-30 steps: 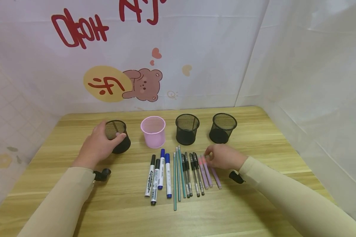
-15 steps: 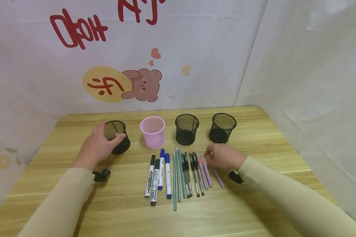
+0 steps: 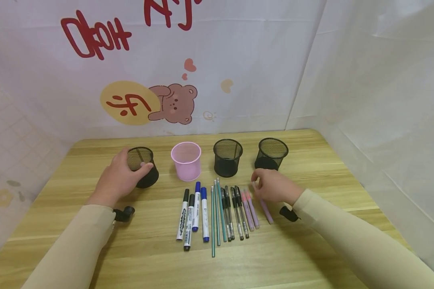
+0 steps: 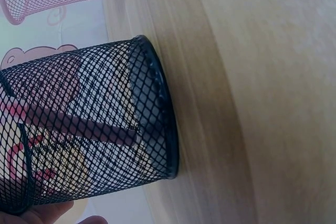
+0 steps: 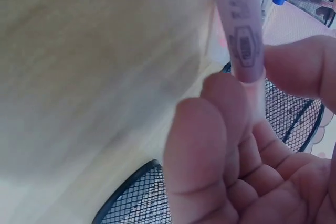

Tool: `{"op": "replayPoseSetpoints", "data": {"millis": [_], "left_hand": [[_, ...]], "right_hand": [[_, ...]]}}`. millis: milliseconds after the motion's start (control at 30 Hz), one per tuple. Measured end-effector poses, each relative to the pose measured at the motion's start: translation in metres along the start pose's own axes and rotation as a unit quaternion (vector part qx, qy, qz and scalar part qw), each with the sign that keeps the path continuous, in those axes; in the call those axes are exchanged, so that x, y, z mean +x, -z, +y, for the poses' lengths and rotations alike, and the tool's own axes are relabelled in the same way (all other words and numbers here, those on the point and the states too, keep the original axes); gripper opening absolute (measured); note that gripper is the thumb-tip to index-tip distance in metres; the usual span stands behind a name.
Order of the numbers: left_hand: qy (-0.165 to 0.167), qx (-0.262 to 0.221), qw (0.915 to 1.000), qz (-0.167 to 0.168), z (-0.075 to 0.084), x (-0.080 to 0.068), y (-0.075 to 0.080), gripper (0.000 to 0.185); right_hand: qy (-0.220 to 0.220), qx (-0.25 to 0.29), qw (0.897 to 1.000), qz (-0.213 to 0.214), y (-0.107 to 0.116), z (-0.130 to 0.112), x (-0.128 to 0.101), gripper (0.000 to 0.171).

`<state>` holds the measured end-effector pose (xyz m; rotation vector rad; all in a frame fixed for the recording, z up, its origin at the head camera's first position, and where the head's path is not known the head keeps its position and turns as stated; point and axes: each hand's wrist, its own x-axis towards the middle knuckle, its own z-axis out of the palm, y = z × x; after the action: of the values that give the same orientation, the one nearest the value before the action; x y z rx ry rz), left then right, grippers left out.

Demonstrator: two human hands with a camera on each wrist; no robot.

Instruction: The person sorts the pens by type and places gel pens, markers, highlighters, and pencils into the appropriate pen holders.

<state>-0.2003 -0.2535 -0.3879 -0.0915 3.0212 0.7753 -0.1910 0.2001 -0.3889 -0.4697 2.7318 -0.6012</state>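
The wooden bench (image 3: 311, 160) carries four cups in a far row: three black wire-mesh cups and one pink plastic mesh cup (image 3: 186, 160) second from the left. The left hand (image 3: 121, 178) wraps its fingers around the leftmost black mesh cup (image 3: 143, 166), thumb at the rim. The right hand (image 3: 275, 188) pinches the far end of a lilac pen (image 3: 265, 210), its near end low by the bench, just right of the pen row. Held so near its tip, the pen could, I think, swing or slip and knock its neighbours. In the row lie four markers (image 3: 193, 212), three green pencils (image 3: 217, 214), four black gel pens (image 3: 233, 212) and two more lilac pens (image 3: 250, 210).
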Motion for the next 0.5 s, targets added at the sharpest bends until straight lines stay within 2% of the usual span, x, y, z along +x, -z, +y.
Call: {"op": "replayPoseSetpoints", "data": {"millis": [267, 500], "left_hand": [[0.000, -0.002, 1.0000, 0.003, -0.0010, 0.0007, -0.0007, 0.116], [0.002, -0.001, 1.0000, 0.001, 0.0007, 0.0001, 0.0000, 0.116]], "right_hand": [[0.040, 0.022, 0.997, 0.066, 0.0017, -0.0042, 0.0018, 0.021], [0.071, 0.057, 0.990, 0.109, 0.0035, -0.0079, 0.0024, 0.023]]}}
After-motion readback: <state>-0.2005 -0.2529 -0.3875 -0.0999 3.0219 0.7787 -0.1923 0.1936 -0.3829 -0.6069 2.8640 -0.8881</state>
